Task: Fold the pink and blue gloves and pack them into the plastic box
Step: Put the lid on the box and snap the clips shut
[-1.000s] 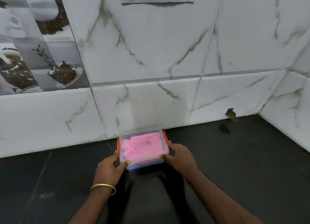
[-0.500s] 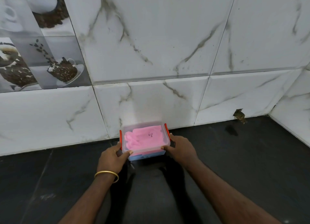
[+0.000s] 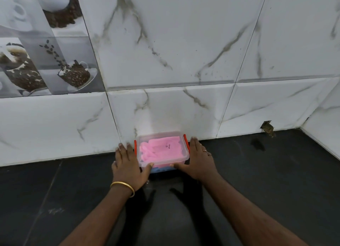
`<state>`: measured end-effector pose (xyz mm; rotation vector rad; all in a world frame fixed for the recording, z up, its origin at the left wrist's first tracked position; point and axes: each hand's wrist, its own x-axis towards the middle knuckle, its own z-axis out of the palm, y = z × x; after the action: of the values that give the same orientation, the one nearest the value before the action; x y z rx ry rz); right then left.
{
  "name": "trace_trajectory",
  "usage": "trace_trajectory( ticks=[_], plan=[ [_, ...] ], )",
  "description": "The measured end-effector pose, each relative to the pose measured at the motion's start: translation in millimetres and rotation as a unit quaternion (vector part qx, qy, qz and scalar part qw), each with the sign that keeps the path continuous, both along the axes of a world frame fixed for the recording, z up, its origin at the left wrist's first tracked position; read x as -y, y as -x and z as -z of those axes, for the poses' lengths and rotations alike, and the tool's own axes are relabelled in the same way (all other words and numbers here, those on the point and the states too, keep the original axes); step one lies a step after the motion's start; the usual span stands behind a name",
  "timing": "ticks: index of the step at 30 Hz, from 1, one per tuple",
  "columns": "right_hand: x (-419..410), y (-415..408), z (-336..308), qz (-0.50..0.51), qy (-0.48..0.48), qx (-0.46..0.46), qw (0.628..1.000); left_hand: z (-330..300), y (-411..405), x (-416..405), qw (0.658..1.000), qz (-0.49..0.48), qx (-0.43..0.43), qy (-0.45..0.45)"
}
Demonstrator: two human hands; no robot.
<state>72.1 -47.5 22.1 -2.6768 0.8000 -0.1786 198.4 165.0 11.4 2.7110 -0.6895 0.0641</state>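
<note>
The clear plastic box [image 3: 160,135] stands on the black counter against the tiled wall, its lid on and a red clip [image 3: 186,142] on each side. Through the lid I see the folded pink glove [image 3: 161,151]; the blue glove [image 3: 161,169] shows as a strip under it at the near wall. My left hand [image 3: 127,164] lies along the box's left side with its fingers stretched out flat and its thumb at the near corner. My right hand [image 3: 199,161] lies the same way along the right side, thumb on the near edge.
White marble-pattern tiles [image 3: 184,107] rise right behind the box, and a side wall [image 3: 327,135] closes the corner at far right. A small hole [image 3: 267,128] breaks the tile at counter level to the right. The black counter [image 3: 257,172] runs left and right.
The box has moved away from me up to the wall. Both hands have loosened from curled grips on its near corners to fingers stretched flat along its sides.
</note>
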Motion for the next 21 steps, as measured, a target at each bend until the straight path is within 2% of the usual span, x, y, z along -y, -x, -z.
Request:
trace_trajectory(
  ticks=[2,5,8,16,19,21],
  plan=[
    [-7,-6,6,-0.020,0.047,0.001,0.999,2,3,9,0.998,0.023,0.047,-0.018],
    [-11,-15,11,-0.101,0.143,-0.004,0.985,0,-3,22,0.989,0.090,0.099,-0.062],
    [-8,-23,17,-0.136,0.158,-0.009,0.978,3,-14,29,0.981,0.135,0.102,-0.098],
    [0,-30,23,-0.163,0.123,-0.018,0.979,13,-22,31,0.980,0.156,0.061,-0.107],
    [-1,-32,23,-0.121,0.053,0.016,0.991,12,-20,28,0.989,0.137,0.039,-0.030],
    [-3,-31,24,-0.043,-0.071,0.075,0.994,14,-15,26,0.994,0.065,-0.033,0.082]
  ],
)
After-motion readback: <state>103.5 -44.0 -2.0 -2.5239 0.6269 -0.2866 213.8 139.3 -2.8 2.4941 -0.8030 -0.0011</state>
